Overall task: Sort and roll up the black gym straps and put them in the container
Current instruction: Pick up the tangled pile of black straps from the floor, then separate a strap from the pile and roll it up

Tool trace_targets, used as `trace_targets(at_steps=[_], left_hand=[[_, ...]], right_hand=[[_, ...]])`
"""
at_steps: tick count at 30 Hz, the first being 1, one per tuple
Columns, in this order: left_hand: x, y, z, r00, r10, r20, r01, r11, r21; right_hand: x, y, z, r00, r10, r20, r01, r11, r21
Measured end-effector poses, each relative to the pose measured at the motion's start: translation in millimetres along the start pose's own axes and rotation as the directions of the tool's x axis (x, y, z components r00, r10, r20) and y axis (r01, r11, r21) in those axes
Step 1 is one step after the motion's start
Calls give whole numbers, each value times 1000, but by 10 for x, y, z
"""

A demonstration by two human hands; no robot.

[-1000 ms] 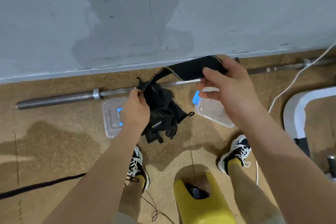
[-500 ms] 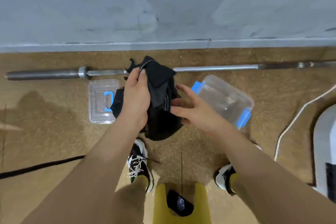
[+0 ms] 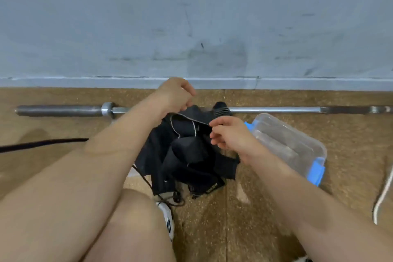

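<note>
Grey painted wall (image 3: 191, 27) fills the upper half of your view, and below it a speckled brown gym floor (image 3: 265, 215) runs toward you. A steel barbell (image 3: 276, 109) lies on the floor along the foot of the wall.

Your black gym straps (image 3: 187, 155) sit in one tangled heap on the floor between your forearms, just in front of the barbell, with one end lying over the bar. Your left hand (image 3: 174, 95) is raised at the top of the heap, fingers curled down onto the upper edge of a strap; it looks like a grip, though the fingertips are partly hidden. Your right hand (image 3: 229, 134) pinches a pale-trimmed strap edge between thumb and fingers, and that edge runs taut across to your left hand.

Your clear plastic container (image 3: 297, 136) stands open just to the right of the heap, close beside your right wrist, with a blue latch (image 3: 316, 173) at its near end. None of the straps is inside it.

A black cable (image 3: 42, 144) crosses the floor at the left, a white cord (image 3: 382, 193) lies at the far right, and your knee and a white shoe (image 3: 168, 219) show at the bottom.
</note>
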State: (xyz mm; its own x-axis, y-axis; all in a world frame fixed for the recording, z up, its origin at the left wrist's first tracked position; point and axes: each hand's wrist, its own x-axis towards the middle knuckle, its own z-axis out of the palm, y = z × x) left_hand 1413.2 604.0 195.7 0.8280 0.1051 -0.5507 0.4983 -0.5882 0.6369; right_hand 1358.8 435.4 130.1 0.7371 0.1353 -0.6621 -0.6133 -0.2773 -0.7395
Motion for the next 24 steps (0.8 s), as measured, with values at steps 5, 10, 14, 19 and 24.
trace_targets(at_steps=[5,10,14,19,24], left_hand=[[-753,375,-116,971,227,-74,-221,972,82],[-1771,402,-90,924,358,-136,-321,918,232],[-2382,337,138,896,429,-115,-327,812,484],[-2494,234,451,893,450,-20,-344,709,616],[-1884,-364,810,941,325,-96,-231,823,518]], right_hand=[[-577,-86,-75,992,-111,-53,106,991,-86],[-1370,-49,-85,947,-314,-70,283,917,-282],[-1756,92,-75,895,-435,-99,339,807,-484],[-1879,234,104,888,-458,-32,366,748,-554],[-1404,566,271,940,-338,-43,311,903,-296]])
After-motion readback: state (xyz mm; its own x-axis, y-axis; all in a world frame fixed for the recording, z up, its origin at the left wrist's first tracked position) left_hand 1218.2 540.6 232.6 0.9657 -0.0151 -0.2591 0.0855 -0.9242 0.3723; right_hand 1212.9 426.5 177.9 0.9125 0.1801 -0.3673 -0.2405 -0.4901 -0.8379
